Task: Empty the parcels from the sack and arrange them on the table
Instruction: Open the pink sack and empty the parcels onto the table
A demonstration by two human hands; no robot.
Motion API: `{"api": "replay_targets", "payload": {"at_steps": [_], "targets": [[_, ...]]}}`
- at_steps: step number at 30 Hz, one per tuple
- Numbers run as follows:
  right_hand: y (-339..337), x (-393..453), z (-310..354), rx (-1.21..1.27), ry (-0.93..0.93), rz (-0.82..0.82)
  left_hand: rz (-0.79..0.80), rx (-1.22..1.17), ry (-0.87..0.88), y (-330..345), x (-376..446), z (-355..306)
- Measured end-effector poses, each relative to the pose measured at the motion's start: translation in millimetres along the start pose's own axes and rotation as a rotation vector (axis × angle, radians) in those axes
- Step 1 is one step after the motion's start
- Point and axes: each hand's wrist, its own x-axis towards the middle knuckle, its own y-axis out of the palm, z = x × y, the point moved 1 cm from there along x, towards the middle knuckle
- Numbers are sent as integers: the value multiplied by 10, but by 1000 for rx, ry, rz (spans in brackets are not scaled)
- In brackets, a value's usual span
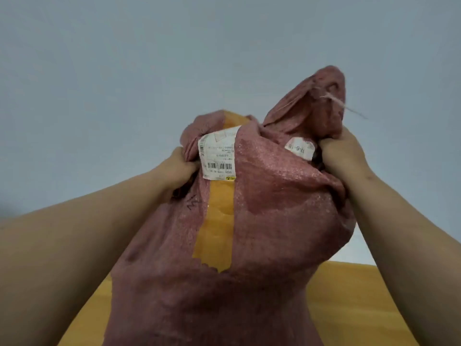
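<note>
The person had the pink woven sack (274, 208) lifted high above the wooden desk (349, 295), its bulk hanging down toward the near edge. The left hand (179, 166) was clenched on a bunch of the cloth at one upper corner, and the right hand (341, 151) gripped the gathered fabric at the other, just under the tied knot (326, 91). A parcel (219, 211) in yellow tape showed through a long tear in the front, its white label (217, 153) up by the left hand. To my eye the parcels had not come out yet. I would have kept both grips tight, held the open end low over the desk and shaken gently, since the tear looked ready to spill a parcel sideways.
</note>
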Motion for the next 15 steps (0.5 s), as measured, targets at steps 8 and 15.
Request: {"api": "replay_targets", "payload": {"at_steps": [8,15], "targets": [[-307,-138,-445,1048,390,448,330,-471,-352,-568,-330,71],[-150,-249,-639,156,476,440,-29,205,-407,-409,-320,291]]}}
